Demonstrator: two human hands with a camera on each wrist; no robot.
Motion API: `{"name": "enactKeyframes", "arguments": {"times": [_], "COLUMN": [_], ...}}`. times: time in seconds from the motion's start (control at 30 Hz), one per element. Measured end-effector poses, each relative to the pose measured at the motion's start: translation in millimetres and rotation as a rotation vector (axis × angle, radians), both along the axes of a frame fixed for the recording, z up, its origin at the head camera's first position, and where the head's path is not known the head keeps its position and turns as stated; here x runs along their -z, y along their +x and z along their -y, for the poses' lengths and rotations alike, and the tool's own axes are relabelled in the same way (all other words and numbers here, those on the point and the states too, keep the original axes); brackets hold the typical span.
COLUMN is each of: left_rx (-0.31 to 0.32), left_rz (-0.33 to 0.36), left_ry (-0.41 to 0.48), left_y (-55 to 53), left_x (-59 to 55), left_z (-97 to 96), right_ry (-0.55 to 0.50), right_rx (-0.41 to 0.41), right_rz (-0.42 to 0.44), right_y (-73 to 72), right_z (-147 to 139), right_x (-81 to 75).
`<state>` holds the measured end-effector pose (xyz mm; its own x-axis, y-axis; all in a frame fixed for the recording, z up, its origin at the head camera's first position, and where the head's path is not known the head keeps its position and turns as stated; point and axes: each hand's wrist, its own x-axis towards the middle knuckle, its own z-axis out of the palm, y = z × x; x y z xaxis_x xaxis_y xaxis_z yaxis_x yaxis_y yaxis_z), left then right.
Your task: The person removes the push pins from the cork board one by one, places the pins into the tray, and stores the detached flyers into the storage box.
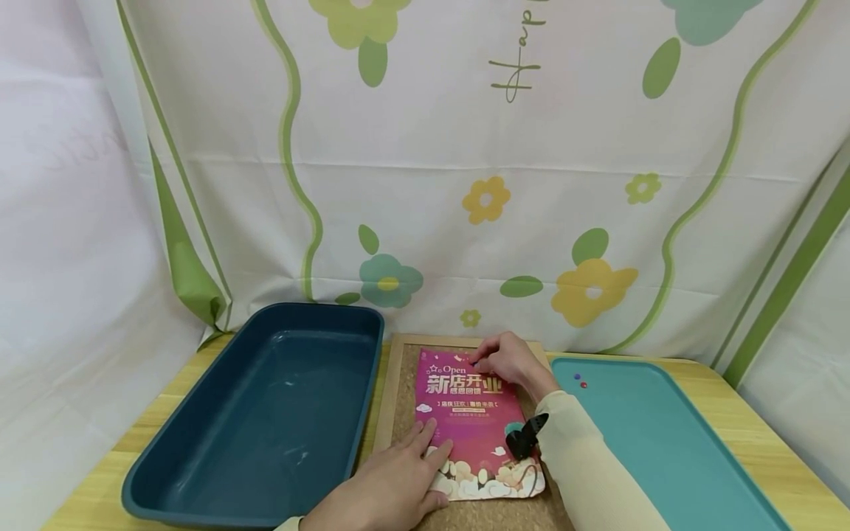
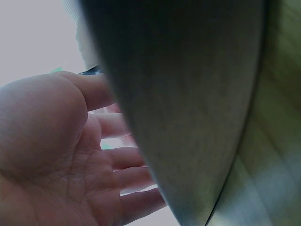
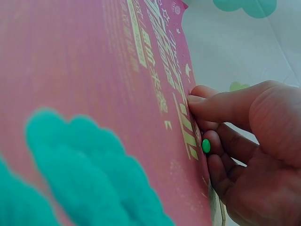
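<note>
A pink-purple printed poster (image 1: 468, 431) with gold lettering lies on a wood-framed cork board (image 1: 403, 402). My left hand (image 1: 395, 472) rests on the poster's lower left part, fingers extended; the left wrist view shows its palm, with the fingertips hidden behind a blurred dark surface. Near the poster's upper right, my right hand (image 1: 508, 359) pinches a small dark-looking pushpin (image 1: 473, 362) between thumb and forefinger, mostly covered by the fingers. In the right wrist view, a small green pin head (image 3: 206, 146) shows among that hand's curled lower fingers.
A deep dark-blue tub (image 1: 265, 413) stands left of the board. On the right is a shallow teal tray (image 1: 657, 442) with a purple pin (image 1: 577, 377) and a red pin (image 1: 584, 385). Behind hangs a white flowered curtain (image 1: 425, 221).
</note>
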<state>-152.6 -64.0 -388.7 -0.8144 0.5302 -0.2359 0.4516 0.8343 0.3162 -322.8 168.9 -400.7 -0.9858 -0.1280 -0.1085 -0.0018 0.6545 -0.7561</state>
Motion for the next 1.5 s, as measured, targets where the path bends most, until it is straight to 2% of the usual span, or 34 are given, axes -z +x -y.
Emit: {"name": "enactKeyframes", "arguments": {"times": [1.0, 1.5], "left_rx": [0.004, -0.013], "left_rz": [-0.022, 0.007], "left_ry": [-0.003, 0.004], "left_y": [-2.0, -1.0], "left_x": [3.0, 3.1], "left_z": [-0.5, -1.0], "right_ry": [0.010, -0.003], "right_rx": [-0.016, -0.006], "right_rz": [-0.007, 0.008], "right_y": [1.0, -0.2], "right_z": [0.6, 0.5], "right_x": [-0.7, 1.0]}}
